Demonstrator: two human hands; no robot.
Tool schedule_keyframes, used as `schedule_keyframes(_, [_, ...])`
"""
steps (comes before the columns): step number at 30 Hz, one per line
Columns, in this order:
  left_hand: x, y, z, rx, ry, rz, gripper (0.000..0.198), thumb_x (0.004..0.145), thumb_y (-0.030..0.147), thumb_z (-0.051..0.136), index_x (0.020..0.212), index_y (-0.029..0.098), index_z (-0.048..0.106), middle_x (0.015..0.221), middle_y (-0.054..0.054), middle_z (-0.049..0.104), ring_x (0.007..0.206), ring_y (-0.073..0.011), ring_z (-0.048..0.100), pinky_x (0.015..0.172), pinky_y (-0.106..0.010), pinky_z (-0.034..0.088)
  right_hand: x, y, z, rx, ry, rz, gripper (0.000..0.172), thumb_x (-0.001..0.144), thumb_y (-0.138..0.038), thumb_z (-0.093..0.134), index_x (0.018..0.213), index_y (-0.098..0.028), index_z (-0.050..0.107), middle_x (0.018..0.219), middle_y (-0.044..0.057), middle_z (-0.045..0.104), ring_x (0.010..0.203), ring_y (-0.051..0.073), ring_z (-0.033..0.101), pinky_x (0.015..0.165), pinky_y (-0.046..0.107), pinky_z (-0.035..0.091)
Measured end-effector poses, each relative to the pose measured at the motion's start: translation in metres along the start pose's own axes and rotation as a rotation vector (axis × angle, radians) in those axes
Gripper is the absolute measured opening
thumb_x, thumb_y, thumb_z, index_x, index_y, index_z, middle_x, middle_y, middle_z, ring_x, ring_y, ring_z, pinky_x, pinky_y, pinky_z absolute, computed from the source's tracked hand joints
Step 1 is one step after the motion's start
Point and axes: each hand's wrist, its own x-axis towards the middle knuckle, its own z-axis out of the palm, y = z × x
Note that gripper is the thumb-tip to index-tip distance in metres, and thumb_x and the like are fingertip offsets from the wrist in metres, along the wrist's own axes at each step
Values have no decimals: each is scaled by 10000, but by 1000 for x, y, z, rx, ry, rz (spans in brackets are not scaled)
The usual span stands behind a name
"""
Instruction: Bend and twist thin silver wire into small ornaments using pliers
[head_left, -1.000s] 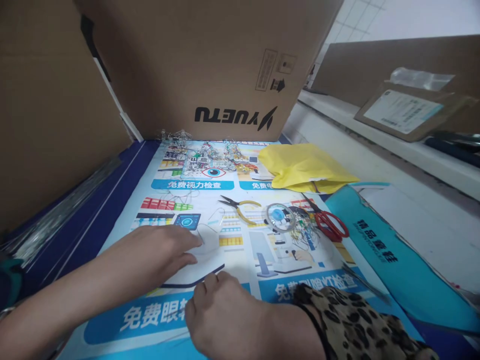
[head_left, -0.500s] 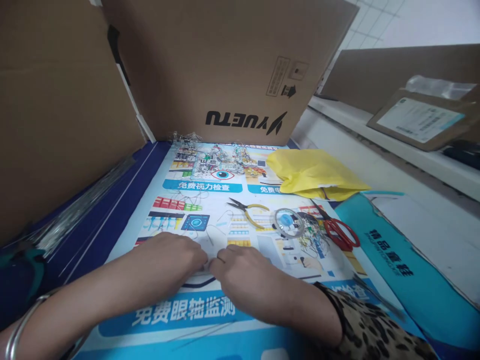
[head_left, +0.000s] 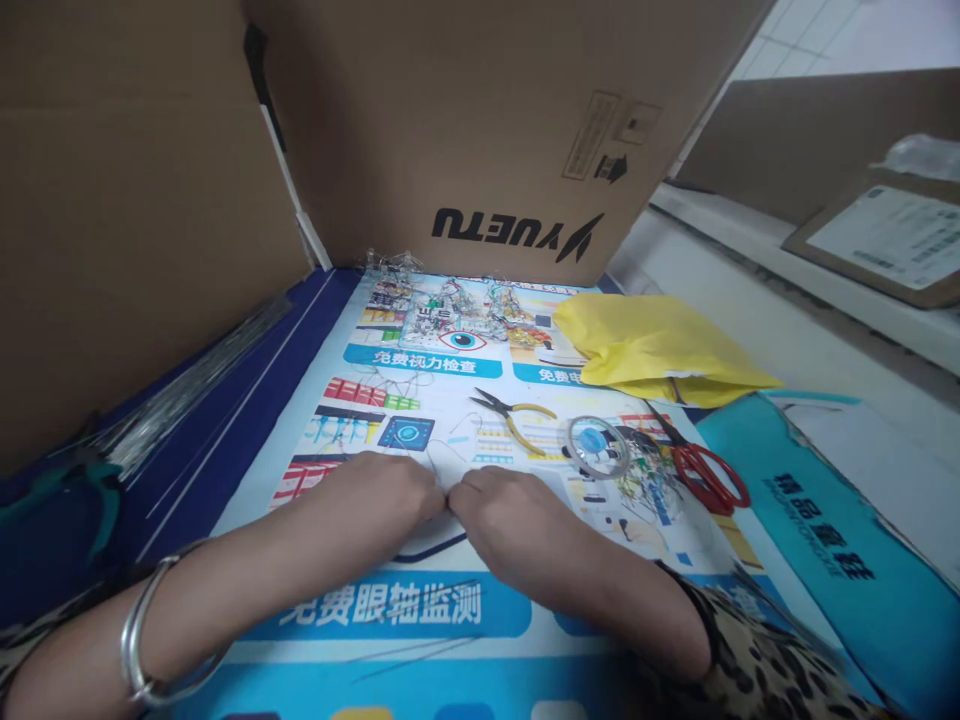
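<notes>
My left hand [head_left: 397,500] and my right hand [head_left: 502,515] meet over the middle of a printed poster [head_left: 480,555]. Both are closed, fingertips pinched and touching or nearly so. Whatever lies between the fingers is hidden by the backs of the hands. Just beyond them lie yellow-handled pliers [head_left: 517,420] with their jaws apart. A round clear spool [head_left: 598,447] sits to the right of the pliers. Several thin wires [head_left: 412,660] lie on the poster nearer to me.
Red-handled scissors [head_left: 709,475] and a yellow pouch [head_left: 652,340] lie right. Tangled wire pieces [head_left: 465,310] spread at the back before a cardboard box [head_left: 517,120]. A bundle of straight wires [head_left: 187,390] and teal-handled pliers [head_left: 105,490] are left.
The view has shifted, so most things appear farther right. Both hands stay closed together, and the small gap between them has narrowed.
</notes>
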Motion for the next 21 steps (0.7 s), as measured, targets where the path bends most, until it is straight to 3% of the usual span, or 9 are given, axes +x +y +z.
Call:
schedule_keyframes(4, [4,3,4,76,74,-6,218,744,6,472,748,165,621,721,-56,640,676,-207,597,553,-280,410,2,1,1,-35,-17,105,154,770,-51,442,779,-164,546,763,39,587,700,159,527,591,276,342])
schedule_keyframes(8, [7,3,13,93,148,29,184,757,6,490,710,148,598,714,-55,634,683,-207,596,581,-300,444,3,0,1,-69,-71,136,163,764,-37,448,781,-156,558,779,53,581,723,165,523,593,279,346])
schedule_keyframes(21, [12,11,23,172,296,14,133,756,34,519,691,127,589,648,-64,594,649,-227,574,531,-329,420,10,-5,4,-160,-39,235,183,808,-28,461,817,-165,583,837,65,600,796,190,524,634,282,369])
